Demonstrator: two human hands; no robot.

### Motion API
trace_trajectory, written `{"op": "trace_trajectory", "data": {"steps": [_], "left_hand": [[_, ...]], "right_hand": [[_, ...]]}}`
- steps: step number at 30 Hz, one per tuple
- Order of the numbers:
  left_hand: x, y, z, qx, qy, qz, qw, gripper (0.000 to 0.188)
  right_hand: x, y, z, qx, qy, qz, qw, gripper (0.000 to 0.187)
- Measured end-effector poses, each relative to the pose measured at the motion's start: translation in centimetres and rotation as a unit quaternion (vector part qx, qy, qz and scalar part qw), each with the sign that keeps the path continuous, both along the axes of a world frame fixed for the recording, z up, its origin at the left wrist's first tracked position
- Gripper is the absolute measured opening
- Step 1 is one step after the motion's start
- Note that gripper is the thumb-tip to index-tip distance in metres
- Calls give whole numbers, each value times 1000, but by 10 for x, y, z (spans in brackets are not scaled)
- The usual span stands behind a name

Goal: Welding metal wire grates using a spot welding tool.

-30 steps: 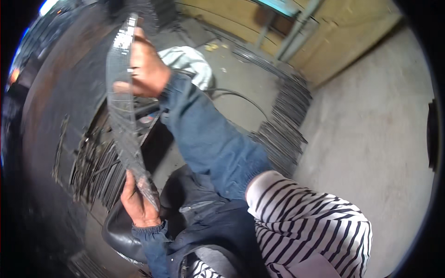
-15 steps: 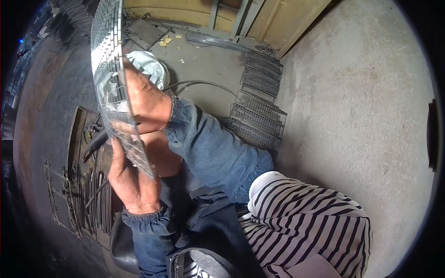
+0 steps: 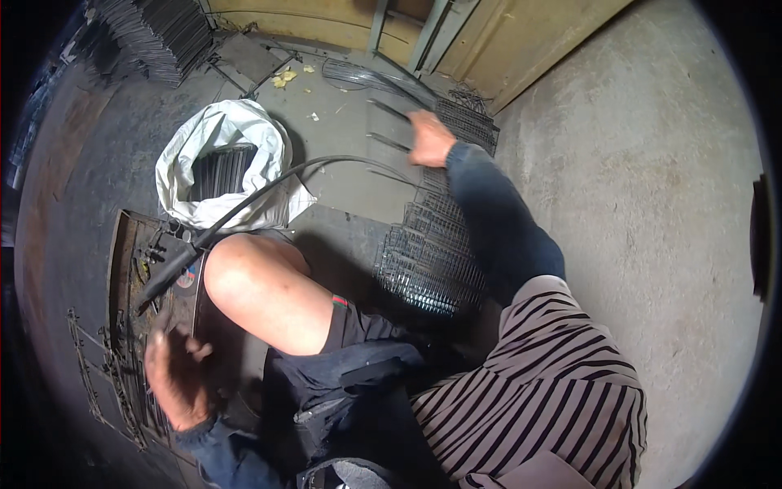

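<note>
My right hand (image 3: 429, 140) is stretched out to the far right, closed on the edge of a wire mesh panel. The panel is smeared by motion and shows mainly as dark rod lines left of the fingers. Below and beside it lie more wire mesh panels (image 3: 432, 253), stacked in an overlapping row on the floor. My left hand (image 3: 175, 375) is at the lower left with its fingers loosely apart, blurred, holding nothing I can see. It is near a metal tray (image 3: 122, 253) with small tools and parts in it.
A white sack (image 3: 273, 151) with its rim rolled open holds thin metal rods (image 3: 224, 173). A black cable (image 3: 326, 159) arches past it to a black-handled tool (image 3: 167, 273) beside my bare knee (image 3: 244, 269). Stacked dark metal pieces (image 3: 163, 37) stand far left; a concrete wall (image 3: 635, 179) is right.
The mesh panel that both hands held up at the left has moved right with my right hand. My left hand has let go and dropped to the lower left. The sack is now uncovered.
</note>
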State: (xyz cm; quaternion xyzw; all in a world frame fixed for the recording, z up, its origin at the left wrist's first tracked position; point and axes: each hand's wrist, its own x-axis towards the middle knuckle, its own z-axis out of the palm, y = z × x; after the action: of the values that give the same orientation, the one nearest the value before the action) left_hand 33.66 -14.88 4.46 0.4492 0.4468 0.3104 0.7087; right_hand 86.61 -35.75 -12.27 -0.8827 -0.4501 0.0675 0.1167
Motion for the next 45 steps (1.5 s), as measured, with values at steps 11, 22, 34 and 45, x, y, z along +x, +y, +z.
{"op": "trace_trajectory", "data": {"steps": [11,22,34,45], "left_hand": [[-177,91,-15,73,70,182,978,43],[-262,119,19,253,269,330,869,48],[-361,125,-40,151,434,357,813,56],[-360,126,-33,163,515,326,776,48]], "right_hand": [[104,-113,-20,-103,-68,-169,978,77],[-174,155,166,227,26,368,901,54],[-553,357,44,49,101,694,711,19],[-520,360,123,151,115,721,666,28]]}}
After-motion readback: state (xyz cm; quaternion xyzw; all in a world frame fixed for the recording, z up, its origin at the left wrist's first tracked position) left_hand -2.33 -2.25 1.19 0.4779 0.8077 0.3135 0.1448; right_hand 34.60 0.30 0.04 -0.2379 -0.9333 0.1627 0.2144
